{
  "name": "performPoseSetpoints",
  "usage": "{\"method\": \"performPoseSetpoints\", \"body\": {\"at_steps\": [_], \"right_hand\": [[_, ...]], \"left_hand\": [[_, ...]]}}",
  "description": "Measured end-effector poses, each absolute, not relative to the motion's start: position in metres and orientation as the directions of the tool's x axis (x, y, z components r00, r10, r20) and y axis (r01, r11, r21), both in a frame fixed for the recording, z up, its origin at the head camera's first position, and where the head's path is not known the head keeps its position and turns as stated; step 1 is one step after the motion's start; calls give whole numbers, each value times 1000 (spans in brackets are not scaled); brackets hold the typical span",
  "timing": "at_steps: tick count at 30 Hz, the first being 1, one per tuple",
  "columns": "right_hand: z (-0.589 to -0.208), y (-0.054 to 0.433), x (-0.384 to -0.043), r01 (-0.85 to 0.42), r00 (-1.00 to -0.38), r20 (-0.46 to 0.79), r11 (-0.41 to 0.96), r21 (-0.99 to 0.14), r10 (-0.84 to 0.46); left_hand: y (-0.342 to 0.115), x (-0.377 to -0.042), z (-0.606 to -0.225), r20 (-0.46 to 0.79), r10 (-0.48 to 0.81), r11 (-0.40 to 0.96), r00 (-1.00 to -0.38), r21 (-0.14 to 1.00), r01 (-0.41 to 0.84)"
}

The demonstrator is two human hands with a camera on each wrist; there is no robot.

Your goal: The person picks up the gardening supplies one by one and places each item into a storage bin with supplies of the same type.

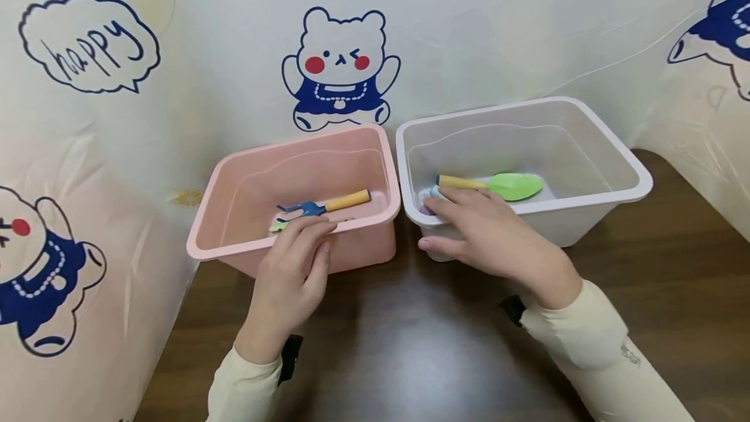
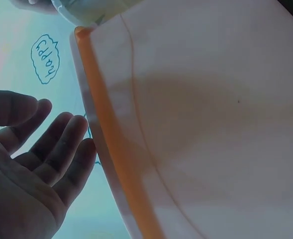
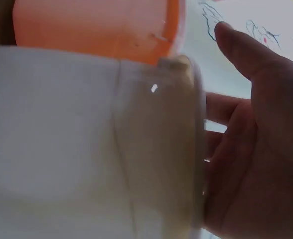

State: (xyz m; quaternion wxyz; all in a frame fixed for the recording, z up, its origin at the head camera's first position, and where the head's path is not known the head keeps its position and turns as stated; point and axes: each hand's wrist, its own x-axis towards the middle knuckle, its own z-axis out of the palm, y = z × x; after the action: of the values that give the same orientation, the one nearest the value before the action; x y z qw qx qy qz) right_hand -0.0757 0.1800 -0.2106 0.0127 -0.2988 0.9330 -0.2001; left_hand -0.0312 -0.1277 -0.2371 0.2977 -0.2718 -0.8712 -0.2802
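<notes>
My left hand (image 1: 287, 282) is at the front rim of a pink plastic bin (image 1: 363, 246), its fingers loosely bent and holding nothing in the left wrist view. Inside that bin lies a blue toy hand rake (image 1: 310, 208) with a yellow handle, and a green piece (image 1: 278, 225) shows partly beneath it. Over the front rim of a pale grey bin (image 1: 597, 198) reaches my right hand (image 1: 492, 234), fingers extended and thumb outside. A green toy shovel (image 1: 515, 186) with a yellow handle lies in there. Near the fingertips, light blue and purple items are mostly hidden.
Both bins stand side by side on a dark wood table (image 1: 404, 350), close against a cloth backdrop (image 1: 234, 83) printed with cartoon bears. The table's left edge meets the backdrop. Dark straps show at both wrists.
</notes>
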Motion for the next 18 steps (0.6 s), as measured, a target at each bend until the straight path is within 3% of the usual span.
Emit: {"method": "performPoseSetpoints", "body": {"at_steps": [4, 9, 14, 18], "right_hand": [[-200, 209, -77, -540, -837, 141, 761, -359, -528], [-193, 230, -75, -447, -892, 146, 781, -436, -429], [-206, 192, -86, -555, -814, 167, 660, -507, -556], [-211, 166, -93, -596, -774, 136, 640, -485, -618]], "left_hand": [[-130, -32, -237, 672, 303, 691, -675, 333, 642], [-129, -33, -233, 632, 315, 709, -708, 339, 618], [-127, -33, -234, 647, 297, 701, -702, 351, 620], [-124, -32, -236, 638, 290, 694, -713, 373, 616]]}}
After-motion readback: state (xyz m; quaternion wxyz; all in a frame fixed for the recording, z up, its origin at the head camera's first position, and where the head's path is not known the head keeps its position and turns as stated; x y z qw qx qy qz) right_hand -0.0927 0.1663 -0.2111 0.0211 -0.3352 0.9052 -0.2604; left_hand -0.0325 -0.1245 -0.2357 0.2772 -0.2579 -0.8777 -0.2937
